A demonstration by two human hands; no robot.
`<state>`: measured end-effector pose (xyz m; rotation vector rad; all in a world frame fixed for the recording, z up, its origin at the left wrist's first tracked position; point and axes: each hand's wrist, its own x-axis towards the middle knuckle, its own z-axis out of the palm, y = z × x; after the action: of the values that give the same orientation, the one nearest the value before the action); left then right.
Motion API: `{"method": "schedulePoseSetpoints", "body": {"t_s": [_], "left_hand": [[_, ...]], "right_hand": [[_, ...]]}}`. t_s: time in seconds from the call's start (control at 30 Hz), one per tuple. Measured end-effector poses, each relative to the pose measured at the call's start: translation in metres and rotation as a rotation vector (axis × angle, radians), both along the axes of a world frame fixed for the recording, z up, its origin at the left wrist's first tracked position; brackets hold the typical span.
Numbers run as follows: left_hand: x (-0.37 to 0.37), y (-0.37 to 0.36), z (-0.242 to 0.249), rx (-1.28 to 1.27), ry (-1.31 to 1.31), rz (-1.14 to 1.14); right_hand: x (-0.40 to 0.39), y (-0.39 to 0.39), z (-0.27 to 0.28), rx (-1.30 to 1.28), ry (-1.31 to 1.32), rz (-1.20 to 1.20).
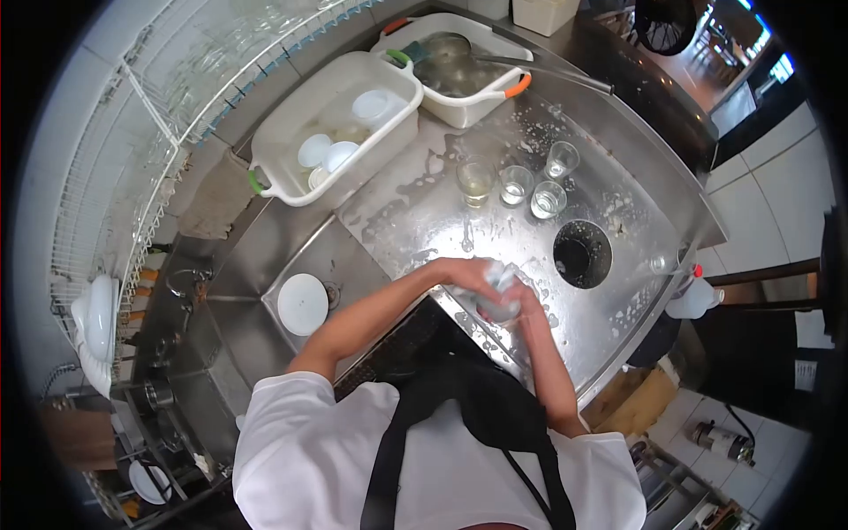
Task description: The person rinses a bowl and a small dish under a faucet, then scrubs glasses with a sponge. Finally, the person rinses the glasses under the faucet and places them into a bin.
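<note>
Close together over the steel counter [424, 234], both hands are closed around one small bundle near its front edge. My left hand [474, 276] presses on a whitish crumpled cloth [502, 272]. Under it is what looks like a clear glass [500, 311], gripped by my right hand [527, 305]; fingers and blur hide much of it. Beyond the hands stand several glasses: a larger tumbler [476, 181] and smaller ones, including a small glass [548, 200], a second [516, 186] and a third [562, 160].
A round hole [582, 253] opens in the counter at right. A white tub [402, 110] holds bowls in water; behind it another tub [468, 115] holds a ladle [446, 46]. A white plate [303, 304] lies in the left sink. A wire rack [190, 132] hangs at left.
</note>
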<state>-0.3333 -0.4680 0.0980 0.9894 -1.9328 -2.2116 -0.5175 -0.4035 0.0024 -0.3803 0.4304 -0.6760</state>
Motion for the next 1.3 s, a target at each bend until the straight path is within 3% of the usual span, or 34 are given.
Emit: {"method": "schedulePoseSetpoints", "body": {"t_s": [0.03, 0.1, 0.13, 0.17, 0.2, 0.27, 0.3, 0.33, 0.4, 0.43, 0.47, 0.5, 0.53, 0.6, 0.63, 0.67, 0.7, 0.73, 0.77, 0.8, 0.83, 0.87, 0.93, 1.0, 1.03, 1.07, 1.1, 1.2, 1.27, 1.3], "left_hand": [[0.008, 0.010, 0.002, 0.073, 0.050, -0.073], [0.018, 0.027, -0.007, 0.155, 0.103, -0.174], [0.019, 0.037, -0.024, 0.340, 0.201, -0.177], [0.013, 0.038, -0.032, 0.522, 0.289, -0.188], [0.002, 0.036, -0.024, 0.529, 0.284, -0.233], [-0.016, 0.038, 0.006, 0.315, 0.142, 0.113], [-0.030, 0.037, 0.008, 0.138, 0.267, 0.192], [-0.037, 0.022, 0.013, 0.101, 0.174, 0.067], [-0.052, 0.002, -0.001, -0.075, 0.190, 0.024], [-0.061, -0.008, -0.006, -0.073, 0.202, -0.004], [-0.068, -0.016, -0.011, -0.130, 0.050, -0.032], [-0.075, -0.018, -0.014, -0.189, -0.104, -0.054], [-0.085, -0.012, -0.011, -0.190, -0.100, -0.065], [-0.106, 0.027, -0.001, -0.882, -0.313, 0.531], [-0.110, 0.048, -0.025, -0.985, -0.046, 0.605], [-0.116, 0.062, -0.029, -1.295, 0.004, 0.421], [-0.121, 0.072, -0.031, -1.593, 0.060, 0.229], [-0.123, 0.078, -0.027, -1.594, 0.060, 0.240], [-0.126, 0.079, -0.019, -1.506, 0.186, 0.283], [-0.133, 0.072, -0.013, -1.421, 0.315, 0.330], [-0.137, 0.057, -0.021, -1.276, 0.420, 0.426], [-0.148, 0.041, -0.042, -1.290, 0.420, 0.457], [-0.159, 0.014, -0.076, 0.166, 0.084, 0.822], [-0.153, 0.000, -0.075, 0.020, -0.023, 0.749], [-0.150, -0.009, -0.073, -0.115, -0.134, 0.648], [-0.147, -0.026, -0.076, -0.124, -0.133, 0.669], [-0.139, -0.046, -0.086, -0.450, -0.198, 0.826], [-0.083, -0.139, -0.009, -0.722, -0.001, 0.947], [-0.047, -0.220, 0.023, -1.069, -0.214, 1.057], [-0.037, -0.253, 0.047, -1.277, -0.134, 1.129]], "right_hand": [[-0.001, -0.002, 0.021, 0.004, -0.001, -0.010], [-0.004, -0.004, 0.077, -0.624, 0.424, 0.242], [-0.008, -0.001, 0.102, -0.922, 0.653, 0.369], [-0.012, -0.002, 0.125, -1.008, 0.762, 0.475], [-0.022, -0.004, 0.121, -0.988, 0.788, 0.440], [-0.037, -0.004, 0.092, -0.551, 0.454, 0.232], [-0.053, -0.009, 0.060, -0.363, 0.436, 0.285], [-0.059, -0.002, 0.057, -0.196, 0.341, 0.224], [-0.045, 0.021, -0.007, -0.006, -0.209, -0.024], [-0.035, 0.029, -0.030, 0.141, -0.249, -0.211], [-0.021, 0.036, -0.043, 0.292, -0.292, -0.392], [-0.011, 0.037, -0.028, 0.219, -0.379, -0.496], [-0.005, 0.034, -0.006, 0.216, -0.377, -0.507], [0.001, 0.030, 0.037, 0.604, -0.263, -0.894], [-0.003, 0.030, 0.050, 0.484, -0.282, -0.905], [-0.013, 0.034, 0.037, 0.485, -0.286, -0.917], [-0.029, 0.040, 0.012, 0.321, -0.457, -0.838], [-0.045, 0.043, -0.014, 0.153, -0.617, -0.739], [-0.056, 0.045, -0.035, 0.273, -0.191, -0.911], [-0.057, 0.039, -0.014, 0.253, -0.178, -0.891], [-0.050, 0.033, 0.034, 0.210, -0.014, -1.124], [-0.047, 0.027, 0.061, 0.156, 0.149, -1.350], [-0.060, 0.011, 0.055, 0.087, 0.154, -1.349], [-0.071, -0.023, 0.035, -0.694, 1.244, -1.522], [-0.079, -0.040, 0.038, -0.690, 1.480, -1.432], [-0.092, -0.062, 0.040, -0.586, 1.429, -1.477], [-0.106, -0.085, 0.040, -0.477, 1.373, -1.519], [-0.156, -0.150, 0.023, -0.316, 1.355, -1.426], [-0.178, -0.189, 0.000, -0.330, 1.636, -1.328], [-0.183, -0.204, -0.004, -0.345, 1.631, -1.320]]}}
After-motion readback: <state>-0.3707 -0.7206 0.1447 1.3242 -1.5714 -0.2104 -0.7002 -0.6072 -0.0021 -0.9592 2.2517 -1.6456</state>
